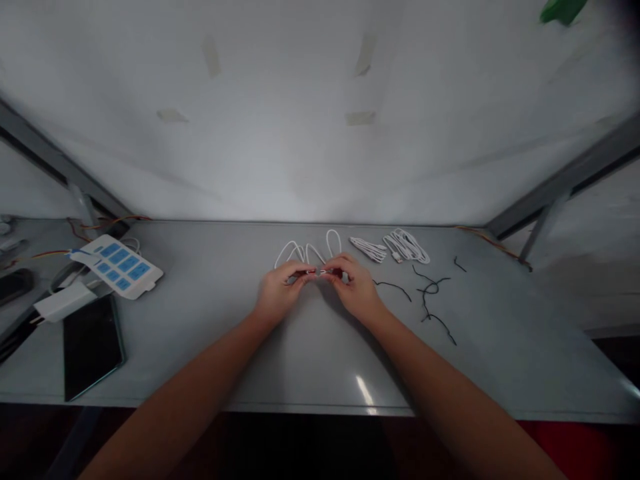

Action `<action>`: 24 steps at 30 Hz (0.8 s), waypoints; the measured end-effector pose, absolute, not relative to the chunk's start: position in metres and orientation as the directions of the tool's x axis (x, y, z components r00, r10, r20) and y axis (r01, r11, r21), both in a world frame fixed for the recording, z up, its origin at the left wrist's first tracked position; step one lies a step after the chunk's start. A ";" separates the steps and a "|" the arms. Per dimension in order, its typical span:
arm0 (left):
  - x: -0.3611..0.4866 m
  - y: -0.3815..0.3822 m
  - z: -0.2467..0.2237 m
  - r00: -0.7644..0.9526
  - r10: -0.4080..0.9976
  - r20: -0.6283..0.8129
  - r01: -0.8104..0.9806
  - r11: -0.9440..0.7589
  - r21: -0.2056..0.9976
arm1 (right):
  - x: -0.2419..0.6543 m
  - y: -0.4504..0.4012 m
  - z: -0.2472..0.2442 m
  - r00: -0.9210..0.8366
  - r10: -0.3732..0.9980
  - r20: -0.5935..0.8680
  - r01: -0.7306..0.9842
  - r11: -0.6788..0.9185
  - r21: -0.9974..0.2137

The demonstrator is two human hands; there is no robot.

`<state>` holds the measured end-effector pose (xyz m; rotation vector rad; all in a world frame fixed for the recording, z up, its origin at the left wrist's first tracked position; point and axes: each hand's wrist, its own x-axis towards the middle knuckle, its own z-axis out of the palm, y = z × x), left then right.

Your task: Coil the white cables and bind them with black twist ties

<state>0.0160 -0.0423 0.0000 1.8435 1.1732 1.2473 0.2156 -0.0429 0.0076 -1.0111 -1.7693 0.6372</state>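
My left hand and my right hand meet over the middle of the table, each with thumb and fingers pinched on one end of a white cable. Small red and white parts show at the fingertips, a narrow gap apart; their exact shape is too small to make out. Behind the hands the cable rises in several loose loops. To the right lie a folded white cable bundle and a coiled white USB cable. Several black twist ties are scattered beside my right hand.
At left on the grey table lie a white power strip with blue labels, a white power adapter and a dark tablet. A white wall rises behind. Metal frame bars slope down at both sides.
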 end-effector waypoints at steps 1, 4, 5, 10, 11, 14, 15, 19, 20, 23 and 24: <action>0.016 -0.042 0.000 0.164 0.913 0.373 0.317 -0.407 0.857 | 0.216 -0.043 0.008 -0.193 0.858 0.476 0.347 0.514 -0.785; 0.017 -0.043 0.001 0.164 0.929 0.332 0.284 -0.366 0.886 | 0.217 -0.044 0.007 -0.185 0.866 0.464 0.321 0.499 -0.805; 0.018 -0.043 0.001 0.162 0.933 0.321 0.275 -0.355 0.894 | 0.217 -0.044 0.006 -0.180 0.871 0.457 0.313 0.492 -0.812; 0.018 -0.041 0.001 0.158 0.942 0.296 0.237 -0.327 0.915 | 0.218 -0.043 0.001 -0.180 0.880 0.439 0.292 0.474 -0.831; 0.018 -0.041 0.001 0.158 0.944 0.291 0.229 -0.321 0.919 | 0.218 -0.043 0.001 -0.178 0.882 0.437 0.288 0.471 -0.834; 0.017 -0.040 0.001 0.162 0.949 0.271 0.223 -0.303 0.927 | 0.218 -0.042 0.001 -0.175 0.889 0.423 0.284 0.457 -0.843; 0.016 -0.040 0.001 0.166 0.949 0.267 0.224 -0.300 0.927 | 0.218 -0.042 0.001 -0.178 0.889 0.421 0.283 0.456 -0.844; 0.018 -0.041 0.001 0.180 0.945 0.271 0.232 -0.309 0.922 | 0.219 -0.043 0.000 -0.166 0.901 0.400 0.294 0.432 -0.852; 0.018 -0.040 0.002 0.160 0.948 0.276 0.236 -0.308 0.922 | 0.220 -0.043 0.000 -0.140 0.915 0.379 0.303 0.404 -0.863; 0.009 -0.033 0.005 -0.016 0.962 0.274 0.262 -0.260 0.929 | 0.225 -0.037 0.000 0.035 0.953 0.301 0.250 0.283 -0.926; 0.002 -0.029 0.006 -0.107 0.957 0.270 0.270 -0.234 0.934 | 0.228 -0.034 0.001 0.111 0.954 0.279 0.198 0.253 -0.947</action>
